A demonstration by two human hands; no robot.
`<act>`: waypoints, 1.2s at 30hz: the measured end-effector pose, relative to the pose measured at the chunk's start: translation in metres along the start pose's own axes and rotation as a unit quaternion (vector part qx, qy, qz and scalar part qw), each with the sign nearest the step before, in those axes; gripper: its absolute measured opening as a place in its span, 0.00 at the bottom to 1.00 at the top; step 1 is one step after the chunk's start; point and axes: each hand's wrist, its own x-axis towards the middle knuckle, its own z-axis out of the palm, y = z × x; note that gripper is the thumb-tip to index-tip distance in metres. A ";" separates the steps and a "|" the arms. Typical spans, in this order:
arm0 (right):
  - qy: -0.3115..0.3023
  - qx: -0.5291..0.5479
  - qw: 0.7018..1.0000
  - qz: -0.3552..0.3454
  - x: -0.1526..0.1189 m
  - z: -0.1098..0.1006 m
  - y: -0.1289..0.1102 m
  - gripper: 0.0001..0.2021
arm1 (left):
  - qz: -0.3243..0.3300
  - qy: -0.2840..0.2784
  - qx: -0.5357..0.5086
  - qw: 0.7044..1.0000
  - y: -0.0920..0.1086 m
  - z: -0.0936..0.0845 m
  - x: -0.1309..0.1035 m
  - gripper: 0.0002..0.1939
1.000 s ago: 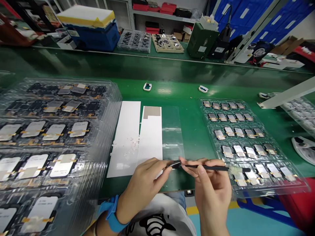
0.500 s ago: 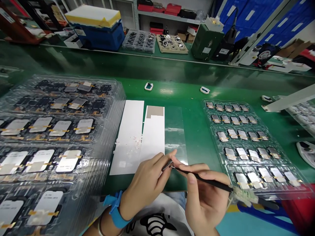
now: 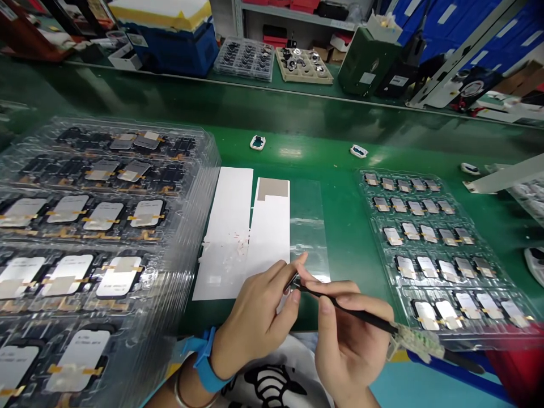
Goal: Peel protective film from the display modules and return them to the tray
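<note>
My left hand (image 3: 259,309), with a blue band at the wrist, pinches a small dark-edged part (image 3: 290,282) near the table's front edge. My right hand (image 3: 355,334) is closed around a black tweezer-like tool (image 3: 361,315), whose tip touches or nearly touches that part. Greenish-white material is wrapped on the tool's rear end. The part's face is mostly hidden by my fingers. Just beyond my hands lie a white sheet (image 3: 227,226), a second white sheet with a grey-brown patch (image 3: 270,226) and a clear film (image 3: 308,226).
A stack of clear trays (image 3: 170,238) with screen-like parts fills the left. Another clear tray (image 3: 385,266) of small parts lies right. Two small white-framed pieces (image 3: 257,142) (image 3: 359,151) lie farther back. Behind stand a blue box (image 3: 174,48) and a green box (image 3: 365,62).
The view has shifted slightly. The part between my left fingers has tilted, and my left thumb has moved a little. Both hands keep their holds.
</note>
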 end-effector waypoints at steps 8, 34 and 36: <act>0.002 -0.008 1.000 -0.007 0.001 0.002 0.000 0.14 | -0.003 0.002 0.007 1.000 0.000 -0.001 0.001 0.24; 0.002 -0.032 0.999 -0.029 0.000 0.001 0.000 0.13 | -0.002 -0.012 0.001 1.000 0.000 -0.001 0.001 0.26; 0.009 -0.028 0.999 -0.026 0.001 0.001 -0.001 0.13 | -0.004 -0.012 0.000 1.000 0.000 -0.001 0.001 0.26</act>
